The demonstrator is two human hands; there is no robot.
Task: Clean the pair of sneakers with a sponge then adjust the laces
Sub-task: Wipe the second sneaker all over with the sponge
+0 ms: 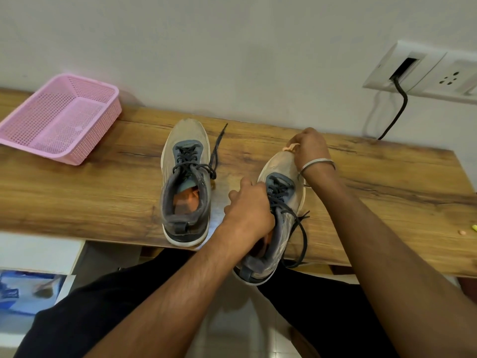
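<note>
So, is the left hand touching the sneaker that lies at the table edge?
Touching. The head view shows the left hand gripping the collar of the sneaker, with its fingers curled into the opening.

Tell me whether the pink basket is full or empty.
Empty. The pink basket sits upright on the wooden table, and its perforated floor shows bare through the open top, nothing lying inside.

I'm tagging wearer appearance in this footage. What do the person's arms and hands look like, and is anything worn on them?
Both forearms are bare, no sleeves or gloves in view. The right hand has a thin silver bangle at its wrist. The left hand wears nothing visible.
</note>
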